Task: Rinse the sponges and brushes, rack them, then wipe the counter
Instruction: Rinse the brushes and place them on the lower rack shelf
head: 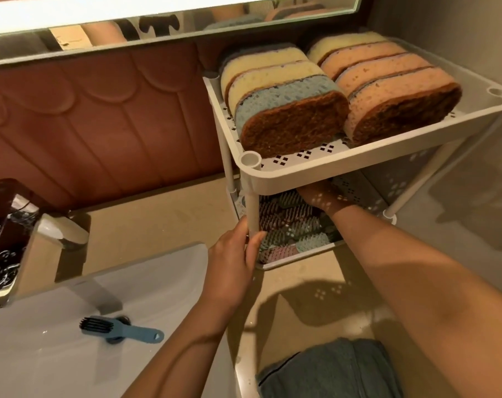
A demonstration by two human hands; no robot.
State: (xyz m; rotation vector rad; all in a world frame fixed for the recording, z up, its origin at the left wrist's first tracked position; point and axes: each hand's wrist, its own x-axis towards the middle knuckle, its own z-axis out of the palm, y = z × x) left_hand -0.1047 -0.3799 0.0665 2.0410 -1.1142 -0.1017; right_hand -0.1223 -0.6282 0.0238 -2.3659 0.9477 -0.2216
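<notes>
Beige stone surface [163,216] carries a white sink [42,354] at the left, where one blue brush [120,330] lies near the drain, not yet racked. The left hand [232,262] closes around the front post of the white rack [359,165] to steady it. The right hand [321,196] reaches into the lower shelf among the racked brushes [290,225]; its grip cannot be told. Sponges [330,93] stand on edge on the upper shelf. A steady post probably keeps them upright.
</notes>
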